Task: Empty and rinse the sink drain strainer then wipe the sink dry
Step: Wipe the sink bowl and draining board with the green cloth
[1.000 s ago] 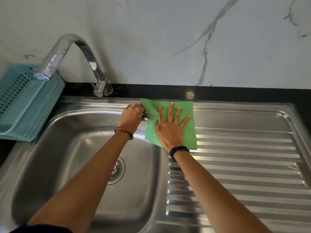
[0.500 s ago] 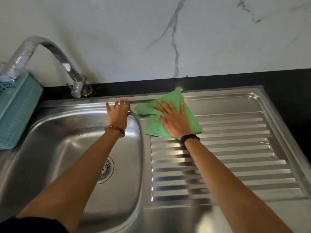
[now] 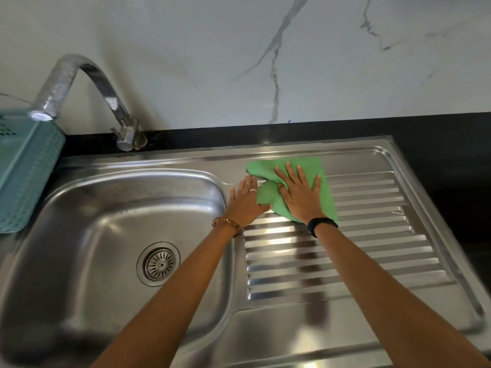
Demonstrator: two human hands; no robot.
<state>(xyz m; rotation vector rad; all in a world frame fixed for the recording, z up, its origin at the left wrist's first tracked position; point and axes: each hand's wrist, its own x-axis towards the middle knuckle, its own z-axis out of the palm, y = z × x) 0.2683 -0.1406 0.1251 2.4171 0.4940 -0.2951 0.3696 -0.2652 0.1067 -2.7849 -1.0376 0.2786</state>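
Observation:
A green cloth (image 3: 308, 170) lies crumpled at the back of the ribbed steel drainboard (image 3: 372, 256). My right hand (image 3: 299, 196) presses flat on it with fingers spread. My left hand (image 3: 245, 204) rests flat on the steel rim between the sink bowl (image 3: 87, 235) and the drainboard, its thumb touching the cloth's near edge. The round metal drain strainer (image 3: 160, 263) sits in the drain at the bottom of the bowl.
A curved chrome tap (image 3: 79, 83) rises from the back rim, its spout over the left side. A teal plastic basket (image 3: 24, 168) stands at the far left. Black counter (image 3: 438, 160) surrounds the sink below a white marble wall.
My left hand has moved from the bowl's back rim to the strip beside the cloth. My right hand has slid the cloth to the right along the drainboard's back.

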